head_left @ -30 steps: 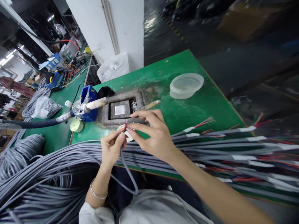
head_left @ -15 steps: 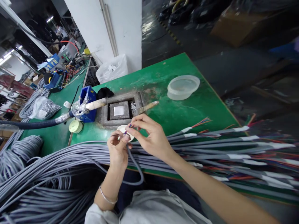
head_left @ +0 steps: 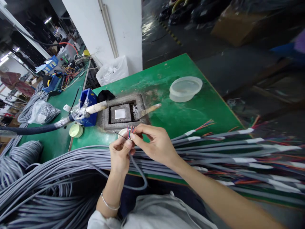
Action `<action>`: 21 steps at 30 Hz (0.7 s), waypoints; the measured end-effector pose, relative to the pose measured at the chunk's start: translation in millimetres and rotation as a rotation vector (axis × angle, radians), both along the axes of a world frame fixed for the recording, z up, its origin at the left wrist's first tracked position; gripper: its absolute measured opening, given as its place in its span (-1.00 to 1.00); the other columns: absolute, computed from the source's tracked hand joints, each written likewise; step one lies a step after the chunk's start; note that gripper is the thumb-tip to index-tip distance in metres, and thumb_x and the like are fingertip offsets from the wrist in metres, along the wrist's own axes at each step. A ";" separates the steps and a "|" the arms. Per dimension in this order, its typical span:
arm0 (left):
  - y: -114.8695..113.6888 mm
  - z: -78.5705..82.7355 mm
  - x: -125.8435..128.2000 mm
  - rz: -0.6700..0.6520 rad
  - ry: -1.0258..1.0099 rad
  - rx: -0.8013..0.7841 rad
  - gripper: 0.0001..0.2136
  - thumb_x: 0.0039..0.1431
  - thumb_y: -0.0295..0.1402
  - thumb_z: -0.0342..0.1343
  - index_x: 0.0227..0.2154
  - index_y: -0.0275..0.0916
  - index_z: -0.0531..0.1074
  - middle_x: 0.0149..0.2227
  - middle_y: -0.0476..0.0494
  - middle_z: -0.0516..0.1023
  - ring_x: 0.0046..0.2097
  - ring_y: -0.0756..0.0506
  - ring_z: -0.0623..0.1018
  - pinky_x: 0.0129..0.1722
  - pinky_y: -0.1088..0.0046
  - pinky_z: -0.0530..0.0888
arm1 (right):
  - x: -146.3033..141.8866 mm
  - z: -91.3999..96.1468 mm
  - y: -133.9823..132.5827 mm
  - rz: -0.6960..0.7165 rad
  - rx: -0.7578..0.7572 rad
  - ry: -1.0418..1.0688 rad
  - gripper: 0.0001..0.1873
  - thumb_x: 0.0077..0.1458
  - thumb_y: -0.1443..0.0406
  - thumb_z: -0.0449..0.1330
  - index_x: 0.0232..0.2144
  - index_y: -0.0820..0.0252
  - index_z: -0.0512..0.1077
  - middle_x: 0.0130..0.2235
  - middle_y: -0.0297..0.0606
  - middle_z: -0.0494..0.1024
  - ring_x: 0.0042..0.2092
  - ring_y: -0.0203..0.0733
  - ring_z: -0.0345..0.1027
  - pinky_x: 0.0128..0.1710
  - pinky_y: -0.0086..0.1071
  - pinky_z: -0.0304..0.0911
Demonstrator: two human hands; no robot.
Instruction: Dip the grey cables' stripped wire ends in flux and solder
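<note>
Between my hands stands the stripped end of a grey cable (head_left: 140,170), its thin red, blue and dark wires (head_left: 130,131) fanned upward. My left hand (head_left: 120,152) pinches the cable just below the wires, and one dark wire sticks out to its left. The fingertips of my right hand (head_left: 152,140) are closed on the coloured wires from the right side. Below my hands the cable bends in a loop. A small white round dish (head_left: 122,132) is partly hidden behind my fingers. Beyond it sits a soldering pot (head_left: 119,113) with a shiny square of metal, inside a grimy frame.
Bundled grey cables (head_left: 78,156) run across the green table (head_left: 164,82), with bare coloured ends at the right. A clear plastic tub (head_left: 186,89), a wooden-handled scraper (head_left: 151,109), a blue bin (head_left: 89,108), a ducting hose (head_left: 35,128) and a pale round container (head_left: 76,130) lie around.
The wires now stand up spread apart above my fingers, where before they were bunched between the fingertips. My right hand has shifted slightly. The view has moved a little.
</note>
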State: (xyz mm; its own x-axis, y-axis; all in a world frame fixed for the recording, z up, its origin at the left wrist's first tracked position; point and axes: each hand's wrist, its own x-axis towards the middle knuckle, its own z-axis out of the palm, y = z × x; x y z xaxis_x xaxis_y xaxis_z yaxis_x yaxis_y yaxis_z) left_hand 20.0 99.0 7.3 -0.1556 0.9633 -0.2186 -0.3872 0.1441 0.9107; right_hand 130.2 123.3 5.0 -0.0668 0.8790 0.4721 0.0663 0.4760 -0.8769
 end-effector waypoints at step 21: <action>-1.8 0.8 -0.6 0.288 0.397 0.245 -0.83 -0.13 -0.24 0.29 -0.61 -0.25 0.53 -0.70 0.07 0.33 -0.70 0.13 0.23 -0.75 0.61 0.15 | 2.5 4.1 1.6 0.028 0.009 0.030 -0.86 -0.10 0.43 0.13 -0.63 0.22 0.41 -0.60 -0.35 0.45 -0.55 -0.35 0.29 -0.55 -0.49 0.22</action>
